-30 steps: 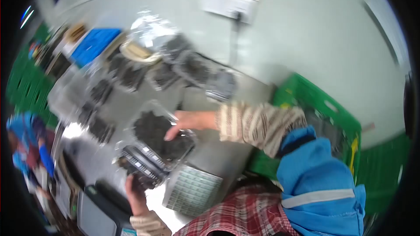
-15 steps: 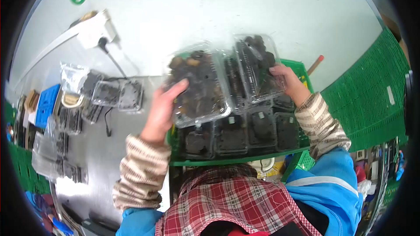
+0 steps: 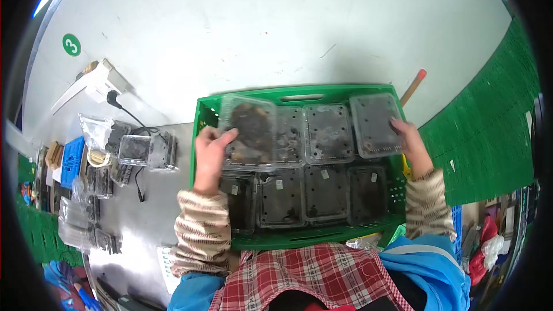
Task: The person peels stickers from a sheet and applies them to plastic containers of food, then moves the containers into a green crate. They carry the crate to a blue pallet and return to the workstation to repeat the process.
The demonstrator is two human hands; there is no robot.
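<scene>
My left hand point(image 3: 211, 152) grips the left edge of a clear plastic box point(image 3: 251, 133) filled with dark brown, mushroom-like lumps. The box is slightly blurred and sits over the back left part of a green crate point(image 3: 337, 90). On the crate's right side, my right hand point(image 3: 411, 143) is closed on the edge of another clear plastic box point(image 3: 375, 128) with dark contents. Between the two lie more boxes, one of them a lidded box point(image 3: 329, 133) in the back row. Several boxes with small white labels, such as this front box point(image 3: 280, 197), fill the front row.
A steel table point(image 3: 147, 213) at left carries more clear boxes point(image 3: 136, 148), a plastic bag point(image 3: 95, 132) and a black cable point(image 3: 138, 184). A white wall with a power socket point(image 3: 106, 83) stands behind. An orange-tipped stick point(image 3: 416, 85) leans behind the crate's right corner.
Both boxes have come down from above the crate into its back row, the left one to the back left and the right one to the back right. My hands have moved apart.
</scene>
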